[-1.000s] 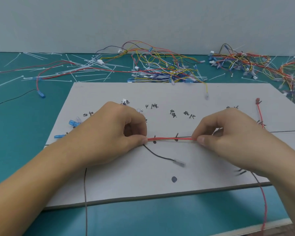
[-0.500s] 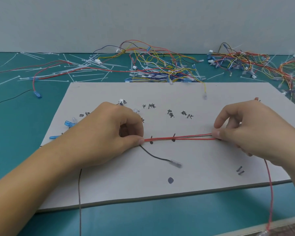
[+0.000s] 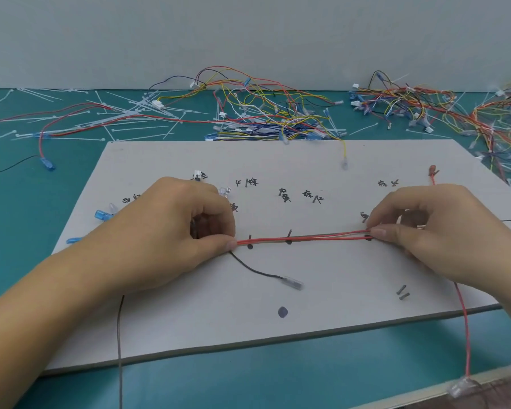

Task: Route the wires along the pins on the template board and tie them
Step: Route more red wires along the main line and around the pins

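red wires (image 3: 303, 238) taut along pins (image 3: 289, 233), grey template board (image 3: 322, 160)

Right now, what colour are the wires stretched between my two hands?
The wires are mostly red, clearest in the head view.

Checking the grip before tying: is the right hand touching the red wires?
Touching. The head view shows the right hand pinching the red wires between thumb and forefinger.

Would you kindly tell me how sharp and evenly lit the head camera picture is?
Head view: soft, even light, no glare on the board; faint shadows under the left hand and right hand; the red wires between them are sharp; the wire heap at the right edge and the clear connector bottom right look smeared.
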Demonstrator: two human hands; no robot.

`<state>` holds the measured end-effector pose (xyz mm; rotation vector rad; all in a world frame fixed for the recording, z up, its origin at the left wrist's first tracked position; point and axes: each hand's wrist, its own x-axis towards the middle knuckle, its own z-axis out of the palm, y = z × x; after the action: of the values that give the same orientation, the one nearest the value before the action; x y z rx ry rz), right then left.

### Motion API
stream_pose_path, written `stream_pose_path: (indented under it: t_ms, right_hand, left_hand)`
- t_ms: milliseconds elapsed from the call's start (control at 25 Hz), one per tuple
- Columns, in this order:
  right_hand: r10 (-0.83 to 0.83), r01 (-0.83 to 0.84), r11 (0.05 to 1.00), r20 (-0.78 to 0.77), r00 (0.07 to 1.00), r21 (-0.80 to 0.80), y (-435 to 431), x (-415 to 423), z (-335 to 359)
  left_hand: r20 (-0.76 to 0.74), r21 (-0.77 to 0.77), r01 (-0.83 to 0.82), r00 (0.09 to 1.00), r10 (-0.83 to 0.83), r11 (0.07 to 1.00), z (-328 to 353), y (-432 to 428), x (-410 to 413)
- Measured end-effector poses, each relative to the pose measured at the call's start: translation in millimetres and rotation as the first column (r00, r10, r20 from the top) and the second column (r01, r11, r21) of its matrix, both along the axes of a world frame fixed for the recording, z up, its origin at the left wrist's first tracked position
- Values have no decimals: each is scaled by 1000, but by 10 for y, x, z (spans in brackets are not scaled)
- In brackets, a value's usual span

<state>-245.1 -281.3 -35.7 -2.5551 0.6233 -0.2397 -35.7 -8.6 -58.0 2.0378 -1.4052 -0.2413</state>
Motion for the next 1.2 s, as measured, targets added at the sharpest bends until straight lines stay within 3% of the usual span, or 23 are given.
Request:
stream_pose_path:
  t_ms: [400, 560, 840, 1000, 1200]
  right_hand:
    - [230, -228, 972, 39, 972, -64, -107, 22, -56]
    - [258, -248, 961, 76, 963, -124, -93, 18, -114]
    - [321, -308, 939, 69, 944, -150, 104, 117, -98]
    - [409, -399, 905, 40, 912, -147, 404, 365, -90]
    - [484, -481, 871, 9, 875, -99, 795, 677, -62]
  left_hand:
    - [86, 29, 33, 996, -36, 999, 55, -28, -19]
    - [103, 69, 49, 993, -56, 996, 130, -65, -9]
    - [156, 239, 83, 980, -123, 968, 262, 115, 154]
    - [163, 368, -10, 985, -54, 930, 340, 427, 412]
    - [202, 427, -290, 954, 222, 857, 152, 802, 873]
